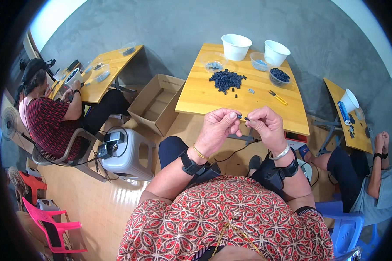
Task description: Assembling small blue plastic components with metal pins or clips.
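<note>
Above the near edge of the yellow wooden table [191, 101], my left hand [218, 129] pinches a small dark cylindrical part [239, 116] between thumb and forefinger. My right hand [268, 127] is closed on a tiny black piece [247, 118], its tip facing the cylindrical part with a slight gap between them. Beyond my hands lies a heap of small dark parts [226, 81], with a few loose ones on its near side. Small grey-blue bits [251, 91] rest to the right of the heap. Further right is a yellow-handled cutting tool [278, 97].
Two white tubs [236, 47] [276, 53] stand at the table's far edge, near clear bowls of small parts [260, 61] [279, 76]. A cardboard box [157, 102] and a grey stool [125, 152] sit to the left. People work at side tables, left [52, 113] and right [383, 182].
</note>
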The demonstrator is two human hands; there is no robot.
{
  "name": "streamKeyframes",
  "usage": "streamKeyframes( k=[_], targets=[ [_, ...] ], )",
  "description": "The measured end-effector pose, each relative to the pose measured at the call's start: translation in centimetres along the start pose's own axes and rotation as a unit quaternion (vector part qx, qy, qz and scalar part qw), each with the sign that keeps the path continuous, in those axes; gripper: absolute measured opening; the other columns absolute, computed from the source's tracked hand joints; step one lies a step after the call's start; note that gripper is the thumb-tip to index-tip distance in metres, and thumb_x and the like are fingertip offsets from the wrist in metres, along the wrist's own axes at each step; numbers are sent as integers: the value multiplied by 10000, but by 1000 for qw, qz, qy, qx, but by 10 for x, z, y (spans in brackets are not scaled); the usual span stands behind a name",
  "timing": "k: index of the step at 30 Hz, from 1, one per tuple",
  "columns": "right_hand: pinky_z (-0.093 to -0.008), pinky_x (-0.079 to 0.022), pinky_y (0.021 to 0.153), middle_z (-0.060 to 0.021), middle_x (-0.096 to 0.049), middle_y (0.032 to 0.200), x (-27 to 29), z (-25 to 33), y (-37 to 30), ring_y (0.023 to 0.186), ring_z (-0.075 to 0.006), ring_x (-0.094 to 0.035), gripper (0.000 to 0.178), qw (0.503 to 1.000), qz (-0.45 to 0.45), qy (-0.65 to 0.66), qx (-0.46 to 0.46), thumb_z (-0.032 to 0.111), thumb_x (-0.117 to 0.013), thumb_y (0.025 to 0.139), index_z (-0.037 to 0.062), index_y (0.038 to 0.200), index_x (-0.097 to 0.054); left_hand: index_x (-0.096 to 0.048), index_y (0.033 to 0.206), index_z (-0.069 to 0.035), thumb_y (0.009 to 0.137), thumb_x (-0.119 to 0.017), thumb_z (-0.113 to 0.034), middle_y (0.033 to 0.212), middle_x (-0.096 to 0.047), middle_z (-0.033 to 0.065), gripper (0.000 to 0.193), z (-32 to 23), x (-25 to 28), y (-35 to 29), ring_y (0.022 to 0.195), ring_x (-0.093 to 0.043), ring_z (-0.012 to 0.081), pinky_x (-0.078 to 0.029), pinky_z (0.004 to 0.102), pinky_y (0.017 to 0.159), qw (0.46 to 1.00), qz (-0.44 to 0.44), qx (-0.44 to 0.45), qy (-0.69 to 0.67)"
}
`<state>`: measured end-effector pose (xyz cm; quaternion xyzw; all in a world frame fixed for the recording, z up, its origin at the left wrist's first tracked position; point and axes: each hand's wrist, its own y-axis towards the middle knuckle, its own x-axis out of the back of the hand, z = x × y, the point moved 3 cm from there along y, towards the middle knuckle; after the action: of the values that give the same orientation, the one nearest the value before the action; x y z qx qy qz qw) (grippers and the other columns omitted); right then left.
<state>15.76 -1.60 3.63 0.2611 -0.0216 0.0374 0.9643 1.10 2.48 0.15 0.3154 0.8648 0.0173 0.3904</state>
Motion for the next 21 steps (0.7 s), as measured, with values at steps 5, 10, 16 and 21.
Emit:
streamKeyframes(
  k=[5,10,16,21],
  targets=[
    [-232,-467,664,-37,-576,789,-3,4,2,732,-100,-555,82,996,31,-62,61,-61,-560,810,20,825,-557,-588,929,10,900,-513,-149,721,-564,50,178,1,2,0,581,-526,117,-514,293,564,999,-15,13,27],
    [-237,-457,652,-55,-566,776,-7,4,3,713,-120,-547,86,991,46,-96,81,-75,-552,799,10,810,-550,-589,901,11,899,-516,-156,669,-550,47,183,1,7,1,544,-519,117,-508,288,539,997,-26,18,63],
    [-245,-445,628,-71,-554,763,-8,12,4,697,-148,-545,71,978,48,-159,124,-65,-546,804,6,804,-544,-589,895,12,894,-525,-157,659,-542,40,180,-1,5,2,539,-523,120,-506,284,535,995,-36,42,86],
    [-249,-443,626,-70,-551,762,-5,12,4,693,-155,-542,65,977,43,-167,127,-55,-551,806,8,799,-542,-589,903,13,893,-526,-147,657,-535,38,172,0,6,3,543,-521,119,-506,282,540,996,-28,41,72]
  ],
)
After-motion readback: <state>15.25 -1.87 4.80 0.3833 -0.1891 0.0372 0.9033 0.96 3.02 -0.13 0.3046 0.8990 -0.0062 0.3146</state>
